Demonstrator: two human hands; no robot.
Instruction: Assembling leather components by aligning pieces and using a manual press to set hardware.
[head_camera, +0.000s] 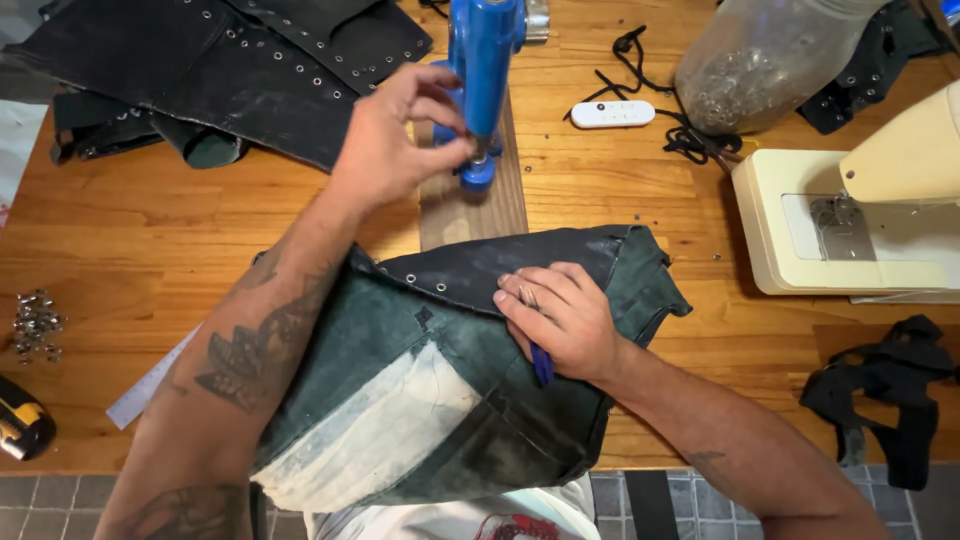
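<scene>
Dark green garment lies over the table edge, under my arms.
My right hand presses flat on its eyelet strip, grasping a blue tool; my left hand pinches the die of the blue press.

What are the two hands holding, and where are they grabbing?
The left hand pinches something tiny at the base of the blue press. The right hand presses flat on the dark green fabric, with a blue tool tucked under its palm.
</scene>
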